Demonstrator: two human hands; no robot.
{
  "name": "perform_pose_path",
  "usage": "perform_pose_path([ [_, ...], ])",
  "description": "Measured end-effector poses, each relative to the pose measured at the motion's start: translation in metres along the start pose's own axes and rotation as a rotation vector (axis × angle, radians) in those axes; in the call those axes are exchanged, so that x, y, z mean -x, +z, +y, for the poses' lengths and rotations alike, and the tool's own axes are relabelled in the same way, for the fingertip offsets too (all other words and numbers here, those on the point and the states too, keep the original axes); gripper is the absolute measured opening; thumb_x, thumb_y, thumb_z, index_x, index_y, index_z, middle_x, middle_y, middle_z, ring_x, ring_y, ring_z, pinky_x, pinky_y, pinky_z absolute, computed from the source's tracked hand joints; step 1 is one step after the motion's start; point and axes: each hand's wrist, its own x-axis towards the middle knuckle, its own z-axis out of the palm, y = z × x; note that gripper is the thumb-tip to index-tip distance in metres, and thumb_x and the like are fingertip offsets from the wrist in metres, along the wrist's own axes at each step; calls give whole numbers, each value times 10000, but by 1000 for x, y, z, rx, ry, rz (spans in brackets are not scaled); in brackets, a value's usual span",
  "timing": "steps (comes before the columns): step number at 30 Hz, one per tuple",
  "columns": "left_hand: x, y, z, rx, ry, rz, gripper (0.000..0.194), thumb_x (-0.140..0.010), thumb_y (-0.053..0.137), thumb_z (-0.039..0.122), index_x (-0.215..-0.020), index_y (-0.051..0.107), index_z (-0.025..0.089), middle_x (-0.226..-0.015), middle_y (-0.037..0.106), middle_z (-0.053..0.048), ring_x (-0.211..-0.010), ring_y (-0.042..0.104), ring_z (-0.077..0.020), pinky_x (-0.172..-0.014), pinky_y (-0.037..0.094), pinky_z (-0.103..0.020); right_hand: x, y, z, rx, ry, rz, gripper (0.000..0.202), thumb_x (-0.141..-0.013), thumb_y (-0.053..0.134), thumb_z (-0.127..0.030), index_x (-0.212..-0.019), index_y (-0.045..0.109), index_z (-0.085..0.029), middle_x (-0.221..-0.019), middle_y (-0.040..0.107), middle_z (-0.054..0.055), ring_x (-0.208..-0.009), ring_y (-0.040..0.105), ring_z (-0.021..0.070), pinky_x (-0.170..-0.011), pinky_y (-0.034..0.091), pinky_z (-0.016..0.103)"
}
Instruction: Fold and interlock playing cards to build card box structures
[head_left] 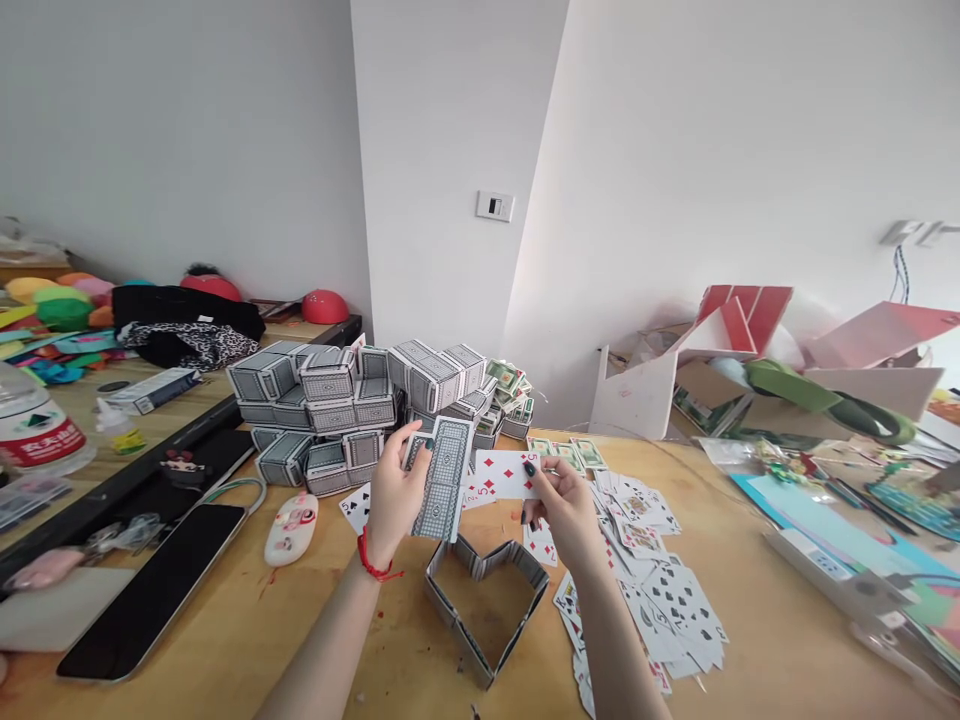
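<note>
My left hand (401, 480) grips playing cards (448, 480), their patterned grey backs facing me and their long edges upright. Pinched between thumb and fingers of my right hand (561, 500) is a five of diamonds (504, 474), face toward me and lying sideways. Its left end comes close to the cards in my left hand. Below both hands, a heart-shaped frame (534, 590) made of folded cards stands on the table. Loose face-up cards (679, 610) spread beside my right forearm. Behind my hands rise stacked boxes (330, 400) folded from cards.
A white mouse (291, 528) and a black phone (157, 590) lie on the left. Farther left stand a large bottle (37, 425) and a small glue bottle (120, 428). On the right are a power strip (832, 575) and cardboard boxes (787, 400). Green card pieces (506, 385) are piled behind.
</note>
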Motion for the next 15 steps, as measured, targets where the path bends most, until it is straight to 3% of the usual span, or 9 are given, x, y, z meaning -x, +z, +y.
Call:
perform_pose_path([
  [3,1,-1,-1,7,21,-10,385,-807,518,306,-1179,516,205,-1166,590,-106,-1134,511,-237,-973,355,-373,0,2,1,-9,-12,-2,321,-742,625,-471,-794,444,-211,-437,529,-74,-368,570,131,-310,367,177],
  [15,2,2,2,48,45,-6,350,-788,534,278,-1130,557,209,-1211,568,-88,-1161,487,-228,-993,335,-350,1,6,1,-25,-9,-9,350,-721,644,-476,-798,433,-207,-438,533,-73,-346,554,121,-323,418,192],
])
